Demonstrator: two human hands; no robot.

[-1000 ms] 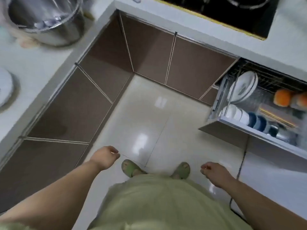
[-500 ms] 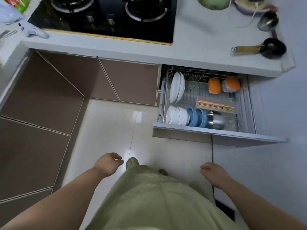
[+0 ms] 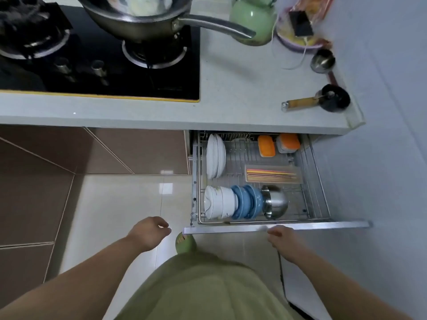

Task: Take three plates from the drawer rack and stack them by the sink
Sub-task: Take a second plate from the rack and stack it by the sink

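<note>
The drawer rack [image 3: 277, 227] stands pulled out under the counter. White plates [image 3: 215, 155] stand on edge at its back left. My left hand [image 3: 150, 232] hangs over the floor, left of the drawer's front corner, fingers loosely curled and holding nothing. My right hand [image 3: 283, 237] is just below the drawer's front edge, fingers curled, also holding nothing. The sink is out of view.
White bowls [image 3: 219, 202], blue bowls [image 3: 248, 202] and a steel bowl [image 3: 276, 202] fill the rack's front row; chopsticks [image 3: 271, 175] and orange-lidded boxes [image 3: 266, 146] lie behind. Above, the counter [image 3: 242, 88] carries a stove with a pan [image 3: 138, 17], a green kettle [image 3: 251, 17] and ladles.
My view has swung from the corner cabinets to the open drawer and moved closer. Both hands have come up toward the drawer's front edge.
</note>
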